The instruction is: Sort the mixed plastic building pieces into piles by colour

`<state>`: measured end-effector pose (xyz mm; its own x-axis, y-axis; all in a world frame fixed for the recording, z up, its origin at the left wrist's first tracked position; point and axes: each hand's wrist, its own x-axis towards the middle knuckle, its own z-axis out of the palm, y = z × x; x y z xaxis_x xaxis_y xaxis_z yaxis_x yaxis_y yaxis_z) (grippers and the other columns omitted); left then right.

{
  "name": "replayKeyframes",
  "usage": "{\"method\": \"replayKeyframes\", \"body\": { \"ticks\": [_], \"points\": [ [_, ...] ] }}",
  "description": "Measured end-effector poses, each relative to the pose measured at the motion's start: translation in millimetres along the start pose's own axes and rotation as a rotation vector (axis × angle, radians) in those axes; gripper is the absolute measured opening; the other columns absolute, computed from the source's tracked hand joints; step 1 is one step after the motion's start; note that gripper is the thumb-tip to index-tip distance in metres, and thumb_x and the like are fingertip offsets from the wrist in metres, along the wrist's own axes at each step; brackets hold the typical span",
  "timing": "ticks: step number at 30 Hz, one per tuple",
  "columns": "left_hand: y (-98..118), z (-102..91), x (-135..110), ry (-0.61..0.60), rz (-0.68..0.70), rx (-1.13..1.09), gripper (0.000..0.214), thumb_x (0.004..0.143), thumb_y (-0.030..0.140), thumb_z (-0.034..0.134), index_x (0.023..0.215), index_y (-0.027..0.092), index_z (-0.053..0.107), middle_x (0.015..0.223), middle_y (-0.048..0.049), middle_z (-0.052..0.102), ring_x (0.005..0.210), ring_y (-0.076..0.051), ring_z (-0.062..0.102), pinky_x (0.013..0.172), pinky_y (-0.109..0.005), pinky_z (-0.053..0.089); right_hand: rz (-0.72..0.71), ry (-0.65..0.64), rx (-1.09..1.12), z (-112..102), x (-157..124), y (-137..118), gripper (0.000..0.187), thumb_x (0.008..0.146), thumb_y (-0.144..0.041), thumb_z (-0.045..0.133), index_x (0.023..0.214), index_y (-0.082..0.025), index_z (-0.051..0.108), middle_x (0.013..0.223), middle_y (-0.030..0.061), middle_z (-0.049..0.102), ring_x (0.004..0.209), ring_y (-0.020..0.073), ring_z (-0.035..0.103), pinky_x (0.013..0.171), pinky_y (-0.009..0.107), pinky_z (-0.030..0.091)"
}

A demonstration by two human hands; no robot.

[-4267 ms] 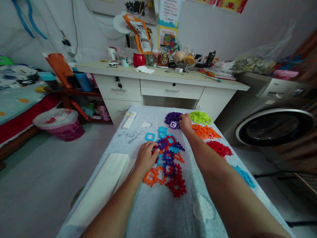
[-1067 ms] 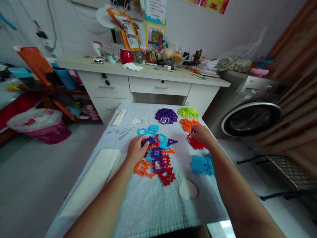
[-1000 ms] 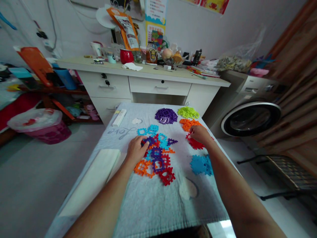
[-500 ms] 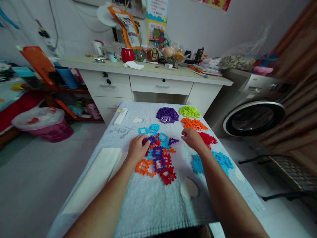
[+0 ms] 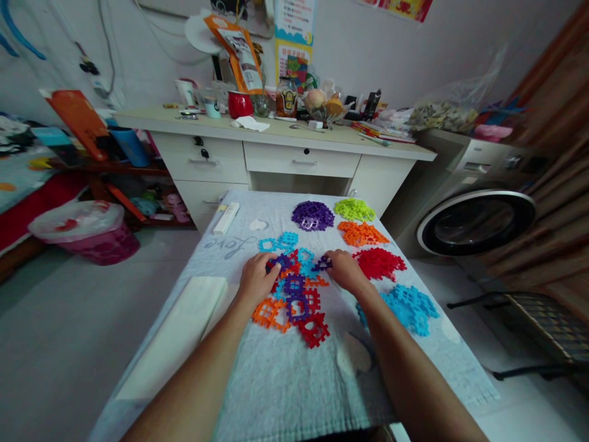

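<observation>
Plastic interlocking building pieces in purple, red, orange and blue lie together in a loose cluster at the middle of the table. My left hand is at the cluster's left side, thumb and fingers closed on a purple interlocking piece. At the right side, my right hand pinches a small dark purple piece, partly covered by the fingers. Nearer to me in the cluster are a purple square piece, an orange piece and a red piece. Light blue pieces lie at its far edge.
Sorted piles stand along the right: purple, lime green, orange, red and blue. A white box and a folded white strip lie left. Beyond are a desk and washing machine.
My right hand has moved left and slightly down onto the small purple piece, and its fingers now grip it. My left hand stays on its purple piece.
</observation>
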<state>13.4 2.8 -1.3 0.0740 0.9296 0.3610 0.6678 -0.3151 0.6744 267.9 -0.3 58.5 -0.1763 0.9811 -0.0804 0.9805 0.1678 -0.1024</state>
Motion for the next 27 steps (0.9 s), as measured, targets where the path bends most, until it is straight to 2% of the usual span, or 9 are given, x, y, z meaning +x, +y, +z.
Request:
{"method": "replayKeyframes", "body": {
  "ticks": [5,10,12,14,19,24,27],
  "points": [
    [0.1,0.5,-0.4,0.006,-0.001,-0.002,0.023,0.085,0.031,0.054,0.102,0.021,0.066,0.108,-0.0071,0.069,0.104,-0.024,0.063,0.095,-0.041,0.048,-0.055,-0.107,-0.072,-13.6,7.9,-1.4,0.026,0.082,-0.010,0.053,0.100,-0.015,0.070,0.102,0.0147,0.071,0.093,0.0237,0.066,0.075,0.028,0.044],
    [0.0,0.9,-0.5,0.005,0.010,0.007,0.020,0.085,0.030,0.056,0.100,0.021,0.066,0.106,-0.0070,0.069,0.102,-0.024,0.063,0.096,-0.042,0.048,-0.095,-0.228,-0.065,-38.5,27.1,7.9,0.011,0.078,-0.012,0.060,0.083,-0.015,0.070,0.090,0.0109,0.073,0.085,0.0213,0.068,0.065,0.024,0.042],
    [0.2,0.6,-0.6,0.004,0.015,0.006,0.020,0.085,0.029,0.056,0.100,0.021,0.065,0.106,-0.0068,0.069,0.102,-0.024,0.063,0.095,-0.041,0.048,-0.077,-0.192,0.070,-46.7,40.8,11.1,0.007,0.078,-0.011,0.061,0.077,-0.015,0.066,0.080,0.0076,0.071,0.075,0.0178,0.068,0.060,0.022,0.042],
    [-0.2,0.7,-0.7,0.005,0.019,0.009,0.019,0.085,0.028,0.056,0.100,0.021,0.065,0.106,-0.0065,0.069,0.102,-0.024,0.063,0.095,-0.041,0.048,-0.030,-0.126,0.295,-48.9,58.3,10.8,0.008,0.080,-0.011,0.059,0.073,-0.015,0.062,0.068,0.0029,0.067,0.064,0.0135,0.066,0.054,0.019,0.041],
    [-2.2,1.8,-0.6,0.008,0.018,0.016,0.019,0.085,0.029,0.057,0.101,0.021,0.065,0.106,-0.0065,0.069,0.102,-0.024,0.063,0.095,-0.042,0.048,0.197,0.063,0.828,-25.8,109.6,-2.6,0.021,0.079,-0.008,0.060,0.062,-0.017,0.052,0.045,-0.0054,0.051,0.046,0.0105,0.059,0.046,0.016,0.041],
    [-0.3,0.2,-0.5,0.013,0.018,0.006,0.020,0.084,0.028,0.057,0.102,0.021,0.065,0.107,-0.0065,0.069,0.103,-0.024,0.062,0.095,-0.042,0.047,0.286,0.166,0.983,0.0,152.8,-18.5,0.020,0.077,-0.005,0.060,0.065,-0.018,0.051,0.045,-0.0061,0.050,0.045,0.0117,0.059,0.045,0.018,0.045],
    [1.7,-1.3,-0.6,0.005,0.019,0.001,0.020,0.084,0.027,0.057,0.101,0.021,0.065,0.105,-0.0066,0.069,0.101,-0.024,0.062,0.095,-0.042,0.047,0.311,0.235,1.051,6.4,169.1,-26.6,0.015,0.075,-0.003,0.058,0.075,-0.017,0.055,0.050,-0.0054,0.054,0.048,0.0124,0.061,0.048,0.019,0.049]
  ]
}}
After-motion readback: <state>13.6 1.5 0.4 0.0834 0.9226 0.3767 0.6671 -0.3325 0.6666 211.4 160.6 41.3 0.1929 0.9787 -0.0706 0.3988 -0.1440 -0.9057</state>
